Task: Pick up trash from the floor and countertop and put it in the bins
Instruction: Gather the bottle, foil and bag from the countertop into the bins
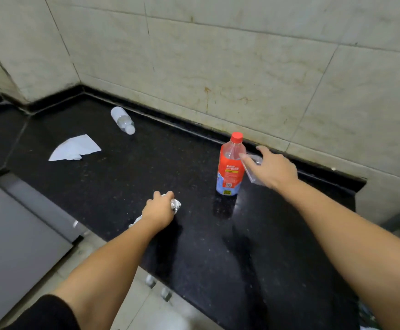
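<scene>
Crumpled white paper wad on the black stone table, near its front edge, enclosed by the left hand; the fingers curl down over the wad, pressed together around it, with paper protruding to the right of the knuckles and below the wrist. Clear plastic piece, flat and transparent, held in the right hand: its fingers pinch the plastic from above, the thumb extended toward the wall. The plastic's left corner lies just beside, possibly touching, the shoulder of an upright bottle with a red cap and red-and-blue label, standing between the two hands and nearer the right one. Further trash, well apart from both hands: a small clear bottle with a white cap lying on its side near the back edge of the table, and a flat, torn sheet of white paper to its front left. Pale tiled wall behind the table; grey cabinet fronts below its front edge at left. A dark short sleeve covers the left upper arm.
</scene>
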`<action>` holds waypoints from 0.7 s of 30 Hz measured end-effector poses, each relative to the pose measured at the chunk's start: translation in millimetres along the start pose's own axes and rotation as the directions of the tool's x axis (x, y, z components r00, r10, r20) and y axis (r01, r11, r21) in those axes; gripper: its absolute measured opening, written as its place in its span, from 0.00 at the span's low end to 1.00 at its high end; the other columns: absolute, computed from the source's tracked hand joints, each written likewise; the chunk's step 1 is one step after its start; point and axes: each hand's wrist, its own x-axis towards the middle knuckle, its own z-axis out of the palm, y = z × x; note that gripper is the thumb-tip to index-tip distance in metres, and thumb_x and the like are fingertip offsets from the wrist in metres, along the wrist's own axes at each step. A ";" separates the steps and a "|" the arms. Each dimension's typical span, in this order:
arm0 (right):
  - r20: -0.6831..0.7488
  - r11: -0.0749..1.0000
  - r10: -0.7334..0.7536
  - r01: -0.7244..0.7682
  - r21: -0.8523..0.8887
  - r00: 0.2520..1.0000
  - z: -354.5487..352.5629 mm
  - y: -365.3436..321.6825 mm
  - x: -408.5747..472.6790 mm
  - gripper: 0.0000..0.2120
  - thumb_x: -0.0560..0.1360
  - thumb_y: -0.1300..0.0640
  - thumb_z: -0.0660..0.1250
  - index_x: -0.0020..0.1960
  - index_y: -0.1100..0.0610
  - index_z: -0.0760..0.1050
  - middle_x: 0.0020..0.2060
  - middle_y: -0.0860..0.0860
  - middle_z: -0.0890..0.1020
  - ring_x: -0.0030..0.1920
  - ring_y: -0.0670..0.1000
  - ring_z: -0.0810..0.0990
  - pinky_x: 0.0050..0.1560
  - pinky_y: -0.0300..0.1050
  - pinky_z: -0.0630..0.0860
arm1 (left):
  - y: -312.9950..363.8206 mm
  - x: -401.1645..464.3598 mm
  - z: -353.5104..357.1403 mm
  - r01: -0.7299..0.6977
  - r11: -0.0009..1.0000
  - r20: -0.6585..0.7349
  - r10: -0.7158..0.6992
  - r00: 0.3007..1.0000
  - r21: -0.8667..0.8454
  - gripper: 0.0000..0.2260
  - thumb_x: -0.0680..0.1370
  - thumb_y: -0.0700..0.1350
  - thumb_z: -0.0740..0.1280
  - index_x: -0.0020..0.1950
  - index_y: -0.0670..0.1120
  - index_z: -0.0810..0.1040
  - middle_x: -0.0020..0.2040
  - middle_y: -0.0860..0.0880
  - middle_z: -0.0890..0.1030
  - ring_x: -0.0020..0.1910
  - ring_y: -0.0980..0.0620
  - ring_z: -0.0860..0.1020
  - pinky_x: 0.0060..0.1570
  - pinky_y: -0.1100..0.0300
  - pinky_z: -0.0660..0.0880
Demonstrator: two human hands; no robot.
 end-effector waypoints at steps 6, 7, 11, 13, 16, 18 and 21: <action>0.069 0.994 -0.069 0.074 -0.075 0.995 -16.9 -49.8 61.4 0.44 0.69 0.26 0.53 0.75 0.52 0.55 0.60 0.63 0.79 0.60 0.65 0.77 0.55 0.56 0.75 | 16.3 39.2 -52.9 -0.068 0.996 -0.150 0.059 0.987 -0.054 0.15 0.76 0.43 0.63 0.63 0.48 0.69 0.59 0.40 0.69 0.54 0.34 0.75 0.53 0.46 0.74; 0.086 0.991 -0.069 0.079 -0.107 0.994 -14.5 -55.1 67.7 0.41 0.70 0.27 0.54 0.74 0.53 0.59 0.61 0.63 0.78 0.60 0.65 0.77 0.56 0.55 0.75 | 18.4 46.4 -60.6 -0.084 0.995 -0.162 0.075 0.984 -0.054 0.15 0.76 0.44 0.63 0.63 0.49 0.69 0.59 0.40 0.69 0.53 0.34 0.75 0.53 0.46 0.74; 0.135 0.977 -0.079 0.104 -0.186 0.988 0.9 -63.0 82.6 0.31 0.74 0.32 0.55 0.64 0.54 0.71 0.61 0.59 0.78 0.61 0.62 0.76 0.55 0.53 0.73 | 23.4 72.2 -82.6 -0.146 0.988 -0.184 0.133 0.974 -0.055 0.15 0.76 0.43 0.63 0.62 0.49 0.69 0.59 0.40 0.69 0.52 0.34 0.75 0.51 0.45 0.74; 0.143 0.976 -0.063 0.091 -0.199 0.988 9.6 -60.5 84.8 0.25 0.76 0.36 0.56 0.60 0.54 0.72 0.59 0.59 0.79 0.59 0.61 0.77 0.52 0.51 0.72 | 23.4 82.1 -87.8 -0.165 0.984 -0.182 0.151 0.972 -0.065 0.15 0.76 0.43 0.63 0.62 0.49 0.70 0.59 0.40 0.69 0.52 0.34 0.75 0.51 0.45 0.75; 0.126 0.971 -0.059 0.087 -0.225 0.990 15.8 -57.4 84.7 0.19 0.78 0.44 0.57 0.60 0.56 0.71 0.57 0.62 0.79 0.57 0.62 0.78 0.46 0.49 0.68 | 21.1 91.4 -88.5 -0.182 0.981 -0.163 0.169 0.972 -0.062 0.15 0.76 0.43 0.63 0.62 0.49 0.69 0.59 0.41 0.69 0.51 0.34 0.76 0.51 0.45 0.75; 0.119 0.968 -0.062 0.089 -0.235 0.991 15.2 -59.2 84.3 0.17 0.78 0.46 0.57 0.59 0.56 0.72 0.56 0.63 0.80 0.56 0.63 0.78 0.45 0.49 0.68 | 19.1 94.5 -87.6 -0.182 0.981 -0.149 0.171 0.974 -0.063 0.15 0.76 0.43 0.63 0.62 0.49 0.69 0.59 0.41 0.69 0.52 0.34 0.76 0.51 0.44 0.76; 0.079 0.974 -0.074 0.089 -0.207 0.994 9.6 -67.5 84.6 0.16 0.77 0.47 0.57 0.56 0.58 0.73 0.55 0.63 0.80 0.56 0.64 0.78 0.46 0.50 0.71 | 17.8 96.6 -92.9 -0.186 0.980 -0.153 0.174 0.973 -0.070 0.15 0.76 0.43 0.63 0.62 0.49 0.69 0.59 0.40 0.69 0.52 0.34 0.75 0.52 0.43 0.76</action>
